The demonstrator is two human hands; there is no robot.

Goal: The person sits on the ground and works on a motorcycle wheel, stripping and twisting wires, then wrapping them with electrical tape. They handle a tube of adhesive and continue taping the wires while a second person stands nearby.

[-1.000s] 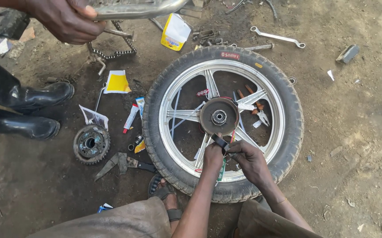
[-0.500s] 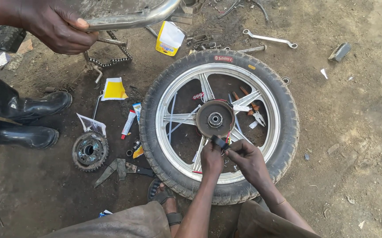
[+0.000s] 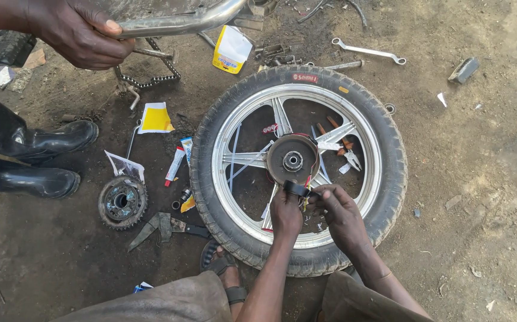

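Observation:
A motorcycle wheel (image 3: 384, 179) with a black tyre and silver spokes lies flat on the dirt in front of me. Its round hub (image 3: 292, 160) faces up. My left hand (image 3: 286, 213) and my right hand (image 3: 340, 213) meet just below the hub. Both pinch a small black part (image 3: 296, 189) with thin coloured strands hanging from it. The part rests against the hub's near edge. My knees and a sandalled foot (image 3: 230, 280) show at the bottom.
Another person's hand (image 3: 82, 33) grips a chrome tube (image 3: 181, 24) at the top left; their black rubber boots (image 3: 38, 161) stand at the left. A sprocket (image 3: 121, 201), a chain (image 3: 151, 77), a yellow bottle (image 3: 230, 50), tubes, a spanner (image 3: 369, 52) and pliers (image 3: 348, 156) lie around.
My hands have stayed at the hub's near edge, working the small black part. The other person's hand and the chrome tube have shifted a little right in view.

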